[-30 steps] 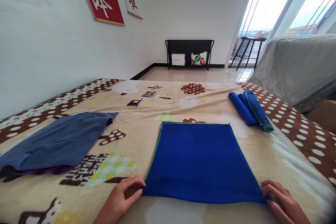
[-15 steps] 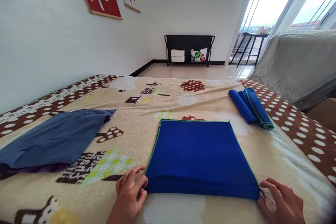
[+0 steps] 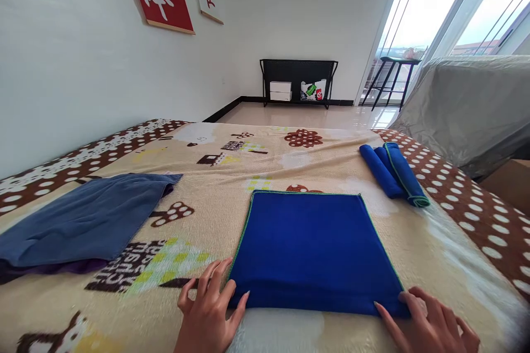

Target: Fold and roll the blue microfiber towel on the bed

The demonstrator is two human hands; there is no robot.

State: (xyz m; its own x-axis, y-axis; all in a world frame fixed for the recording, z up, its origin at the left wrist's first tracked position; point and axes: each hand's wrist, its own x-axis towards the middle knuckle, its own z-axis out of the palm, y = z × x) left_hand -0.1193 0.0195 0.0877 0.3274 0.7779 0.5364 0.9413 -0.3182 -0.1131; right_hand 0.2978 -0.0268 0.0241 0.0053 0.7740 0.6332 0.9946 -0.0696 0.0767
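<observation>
A blue cloth [image 3: 310, 248] with green stitching lies flat as a near-square on the patterned blanket. My left hand [image 3: 209, 303] rests at its near left corner, fingers spread, the thumb tip on the near edge. At the near right corner, my right hand [image 3: 426, 317] touches the cloth with thumb and index finger apart. Neither hand visibly pinches the fabric. Farther back on the right lie rolled blue cloths [image 3: 395, 174], side by side, one with a green-stitched edge. To the left, a grey-blue cloth [image 3: 91, 218] is spread out, with purple fabric showing beneath its near edge.
The cream blanket [image 3: 215, 193] has brown polka-dot borders and some wrinkles. A wall runs along the left. Beyond the blanket's far edge stand a black rack [image 3: 298, 80] and a black stool [image 3: 391, 80]. A plastic-covered piece of furniture [image 3: 476, 105] stands at right, beside a cardboard box [image 3: 507, 185].
Both hands have loosened from a pinch at the near corners. The thumbs have moved inward along the cloth's near edge. The view has tilted slightly; the cloth lies as before.
</observation>
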